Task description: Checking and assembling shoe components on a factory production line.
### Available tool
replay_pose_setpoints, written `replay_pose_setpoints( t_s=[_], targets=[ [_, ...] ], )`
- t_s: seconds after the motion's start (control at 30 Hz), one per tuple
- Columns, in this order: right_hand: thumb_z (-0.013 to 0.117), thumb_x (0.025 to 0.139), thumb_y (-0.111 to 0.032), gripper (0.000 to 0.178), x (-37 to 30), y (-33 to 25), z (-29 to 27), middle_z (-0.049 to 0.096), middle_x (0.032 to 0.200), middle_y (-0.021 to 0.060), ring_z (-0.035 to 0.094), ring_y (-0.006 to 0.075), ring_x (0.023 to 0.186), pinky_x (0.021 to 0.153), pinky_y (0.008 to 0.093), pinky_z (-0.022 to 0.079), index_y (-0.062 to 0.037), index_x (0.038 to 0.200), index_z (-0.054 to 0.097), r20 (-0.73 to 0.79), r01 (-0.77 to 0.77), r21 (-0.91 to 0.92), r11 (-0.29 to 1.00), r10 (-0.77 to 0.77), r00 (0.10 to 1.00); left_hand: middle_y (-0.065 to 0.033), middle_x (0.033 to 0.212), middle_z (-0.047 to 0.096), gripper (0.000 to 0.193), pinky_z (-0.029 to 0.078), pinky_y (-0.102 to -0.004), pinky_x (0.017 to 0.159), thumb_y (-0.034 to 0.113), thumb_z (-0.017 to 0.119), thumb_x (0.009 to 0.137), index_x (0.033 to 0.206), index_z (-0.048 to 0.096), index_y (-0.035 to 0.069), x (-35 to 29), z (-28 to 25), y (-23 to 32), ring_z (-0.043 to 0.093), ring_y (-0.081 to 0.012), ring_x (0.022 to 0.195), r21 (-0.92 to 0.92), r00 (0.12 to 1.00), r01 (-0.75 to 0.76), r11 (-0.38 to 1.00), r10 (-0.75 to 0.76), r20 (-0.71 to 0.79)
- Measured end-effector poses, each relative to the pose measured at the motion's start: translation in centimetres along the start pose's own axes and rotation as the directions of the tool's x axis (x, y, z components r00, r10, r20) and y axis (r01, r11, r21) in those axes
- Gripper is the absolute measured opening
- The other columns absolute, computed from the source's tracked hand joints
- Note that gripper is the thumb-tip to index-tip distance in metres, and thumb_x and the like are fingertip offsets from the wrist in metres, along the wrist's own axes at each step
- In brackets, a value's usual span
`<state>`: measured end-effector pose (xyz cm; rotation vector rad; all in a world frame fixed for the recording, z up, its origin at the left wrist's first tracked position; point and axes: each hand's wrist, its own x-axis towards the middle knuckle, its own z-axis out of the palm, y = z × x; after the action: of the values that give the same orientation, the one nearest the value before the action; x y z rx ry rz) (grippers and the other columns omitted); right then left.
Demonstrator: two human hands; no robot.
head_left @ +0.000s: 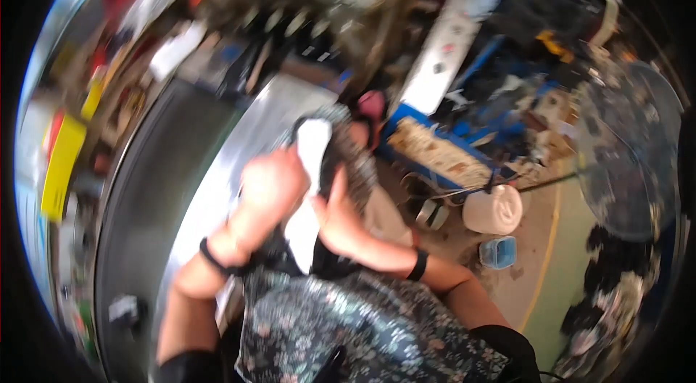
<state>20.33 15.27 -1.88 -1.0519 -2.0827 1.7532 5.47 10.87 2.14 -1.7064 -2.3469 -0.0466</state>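
A long white piece [313,145], shaped like a shoe insole, stands between my two hands above my lap. Its lower part shows below my fingers, and dark material borders it. My left hand [274,186] is closed in a fist at its left edge, seeming to grip it. From the other side, my right hand [342,222] grips the lower part, thumb raised along the dark material. Motion blur hides the fingertips. A dark floral apron [355,325] covers my lap just below.
A shiny metal tabletop [210,187] lies to the left, beside a dark conveyor belt [141,216]. On the right are a blue-framed machine [438,147], a whitish roll [493,209], a blue plastic container [498,252], a round fan-like guard [627,143] and a scrap heap [609,318].
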Motion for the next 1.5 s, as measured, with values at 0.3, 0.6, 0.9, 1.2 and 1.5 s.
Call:
replay_pose_setpoints(
  t_s=[0.3,0.6,0.9,1.2,1.5],
  targets=[
    [0.045,0.104,-0.030,0.072,0.5,3.5,0.2,0.036,0.145,0.0268,0.043,0.0341,0.131,0.108,0.0404,0.036,0.0035,0.151,0.003,-0.122,0.382,0.156,0.911,-0.366,0.923,-0.0281,0.098,0.066,0.053,0.053,-0.0461,0.080,0.040,0.040,0.102,0.127,0.047,-0.006,-7.3,0.9,-0.8,0.064,-0.0456,0.091,-0.725,0.944,0.294,0.623,-0.069,0.323],
    [0.048,0.101,-0.030,0.079,0.3,3.2,-0.7,0.029,0.146,0.0384,0.039,0.0481,0.133,0.108,0.0460,0.035,0.0107,0.148,-0.001,-0.111,0.429,-0.134,0.893,-0.444,0.889,-0.0158,0.114,0.064,0.033,0.047,-0.0326,0.092,0.021,0.046,0.102,0.126,0.055,0.000,-6.0,5.2,1.7,0.061,-0.0215,0.101,-0.976,0.901,0.157,0.153,-0.426,0.079],
    [0.038,0.107,-0.033,0.054,2.8,2.5,-6.2,0.044,0.145,0.0188,0.042,0.0254,0.136,0.112,0.0345,0.031,0.0034,0.146,0.032,-0.092,0.318,0.232,0.919,-0.305,0.948,-0.0140,0.144,0.046,0.046,0.029,-0.0338,0.113,0.042,0.044,0.104,0.132,0.055,0.007,3.2,2.7,-0.4,0.038,-0.0207,0.137,-0.899,0.976,0.218,-0.379,0.107,0.192],
    [0.046,0.105,-0.020,0.029,8.3,-0.8,-5.9,0.059,0.126,0.0101,0.054,0.0191,0.117,0.106,0.0322,0.037,0.0005,0.116,0.063,-0.040,0.431,0.368,0.824,-0.449,0.892,-0.0154,0.140,0.051,0.041,0.031,-0.0359,0.113,0.021,0.061,0.096,0.132,0.053,0.003,3.3,5.7,0.5,0.043,-0.0271,0.135,-0.961,0.990,0.126,-0.245,0.099,0.105],
    [0.044,0.104,-0.017,0.030,7.7,-1.3,-7.9,0.058,0.132,0.0137,0.051,0.0234,0.128,0.110,0.0338,0.034,0.0014,0.123,0.059,0.123,0.274,0.473,0.837,-0.370,0.921,-0.0149,0.141,0.044,0.050,0.028,-0.0363,0.114,0.021,0.064,0.094,0.136,0.045,0.003,3.6,4.5,-0.1,0.039,-0.0260,0.136,-0.992,0.980,-0.039,-0.117,0.189,-0.060]
  ],
)
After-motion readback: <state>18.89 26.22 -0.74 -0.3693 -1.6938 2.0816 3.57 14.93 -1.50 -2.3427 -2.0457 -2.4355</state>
